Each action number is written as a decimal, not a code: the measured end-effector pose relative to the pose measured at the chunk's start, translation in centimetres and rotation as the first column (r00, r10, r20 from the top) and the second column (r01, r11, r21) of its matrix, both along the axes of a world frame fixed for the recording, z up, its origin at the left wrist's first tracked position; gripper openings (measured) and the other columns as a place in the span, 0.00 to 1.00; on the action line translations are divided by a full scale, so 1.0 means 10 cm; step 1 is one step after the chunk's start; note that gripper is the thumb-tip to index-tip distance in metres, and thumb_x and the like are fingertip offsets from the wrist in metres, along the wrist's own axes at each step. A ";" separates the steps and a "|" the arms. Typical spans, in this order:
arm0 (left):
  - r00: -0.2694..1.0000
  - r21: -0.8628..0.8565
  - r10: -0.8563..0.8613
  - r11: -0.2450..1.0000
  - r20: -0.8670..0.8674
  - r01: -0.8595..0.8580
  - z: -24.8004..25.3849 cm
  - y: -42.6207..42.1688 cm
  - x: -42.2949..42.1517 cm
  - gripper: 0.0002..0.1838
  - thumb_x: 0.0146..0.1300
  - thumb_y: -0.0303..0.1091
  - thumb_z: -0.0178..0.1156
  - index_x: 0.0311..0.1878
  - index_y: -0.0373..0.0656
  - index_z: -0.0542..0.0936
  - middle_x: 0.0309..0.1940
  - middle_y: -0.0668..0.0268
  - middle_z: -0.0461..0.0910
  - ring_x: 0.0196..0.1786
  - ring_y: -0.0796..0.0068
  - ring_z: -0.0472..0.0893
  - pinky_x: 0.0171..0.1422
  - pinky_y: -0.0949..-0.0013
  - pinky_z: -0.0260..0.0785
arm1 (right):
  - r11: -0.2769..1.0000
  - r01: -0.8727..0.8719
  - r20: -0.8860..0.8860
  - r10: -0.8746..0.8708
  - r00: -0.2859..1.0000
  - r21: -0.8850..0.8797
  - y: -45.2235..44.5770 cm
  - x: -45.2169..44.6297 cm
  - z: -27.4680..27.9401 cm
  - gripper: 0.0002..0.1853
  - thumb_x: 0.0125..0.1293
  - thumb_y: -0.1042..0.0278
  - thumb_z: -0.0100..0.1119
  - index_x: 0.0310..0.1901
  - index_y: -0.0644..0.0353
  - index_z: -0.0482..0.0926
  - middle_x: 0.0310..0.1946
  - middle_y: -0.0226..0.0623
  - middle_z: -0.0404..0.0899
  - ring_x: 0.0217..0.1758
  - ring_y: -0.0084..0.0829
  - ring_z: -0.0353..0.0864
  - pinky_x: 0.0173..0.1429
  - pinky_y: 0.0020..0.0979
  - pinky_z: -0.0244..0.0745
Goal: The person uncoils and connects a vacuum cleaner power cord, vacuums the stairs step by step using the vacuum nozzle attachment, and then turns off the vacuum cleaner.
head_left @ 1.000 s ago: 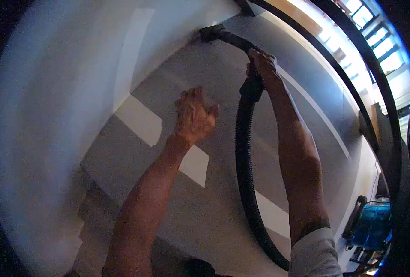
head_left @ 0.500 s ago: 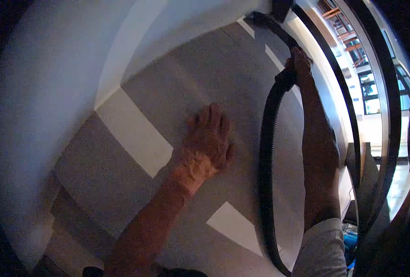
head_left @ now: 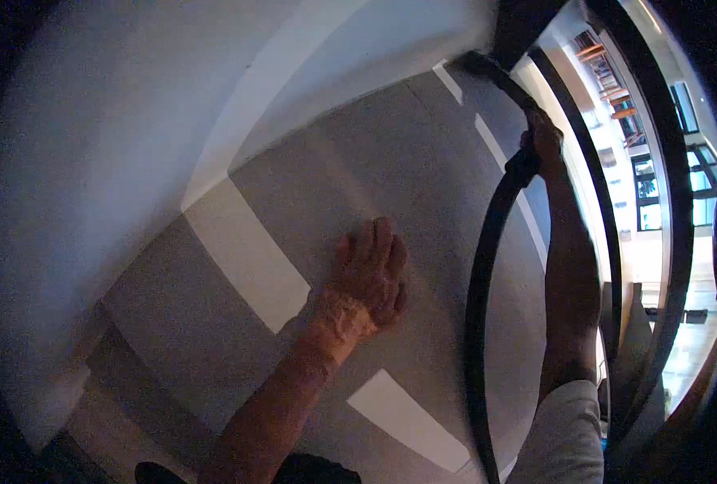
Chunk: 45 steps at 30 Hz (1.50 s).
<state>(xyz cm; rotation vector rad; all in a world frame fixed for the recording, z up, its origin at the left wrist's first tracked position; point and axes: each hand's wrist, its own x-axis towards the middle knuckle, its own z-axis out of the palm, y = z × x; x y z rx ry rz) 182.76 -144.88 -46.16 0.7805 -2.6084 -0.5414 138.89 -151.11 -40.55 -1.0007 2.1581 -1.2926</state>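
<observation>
as right hand (head_left: 543, 139) grips, wand (head_left: 507, 82) points forward-left.

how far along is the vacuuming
It looks underway. Done: no visible boundary on the gray floor separates cleaned from uncleaned parts, so no finished area can be confirmed. In hand: the right hand grips the vacuum wand, its floor nozzle near the floor's far edge; the left hand holds no tool. Left: the dim view doesn't show how much remains.
</observation>
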 end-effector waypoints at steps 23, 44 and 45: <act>0.986 -0.094 0.026 0.996 0.165 -0.010 0.18 -0.02 -0.03 0.32 0.60 0.47 0.53 0.62 0.32 0.67 0.65 0.44 0.62 0.65 0.48 0.63 0.66 0.42 0.55 | 0.968 0.246 -0.032 -0.245 0.969 0.045 0.99 -0.09 0.18 0.20 0.68 0.47 0.57 0.48 0.55 0.76 0.21 0.32 0.73 0.20 0.26 0.72 0.22 0.29 0.71; 0.998 -0.158 0.019 0.987 0.057 -0.010 0.05 -0.06 -0.06 0.32 0.61 0.48 0.52 0.61 0.32 0.68 0.64 0.43 0.62 0.66 0.44 0.63 0.70 0.40 0.50 | 0.993 0.048 -0.074 -0.040 0.996 0.105 1.29 0.86 0.45 0.26 0.67 0.49 0.57 0.63 0.51 0.74 0.21 0.27 0.73 0.17 0.21 0.70 0.21 0.25 0.69; 0.998 -0.188 0.033 0.982 0.045 -0.024 -0.03 -0.07 -0.06 0.32 0.62 0.48 0.52 0.62 0.31 0.68 0.65 0.43 0.62 0.67 0.42 0.62 0.71 0.41 0.49 | 0.994 0.056 -0.096 -0.047 0.994 0.099 1.07 0.96 0.51 0.25 0.66 0.49 0.58 0.62 0.51 0.74 0.21 0.28 0.73 0.17 0.21 0.71 0.22 0.26 0.72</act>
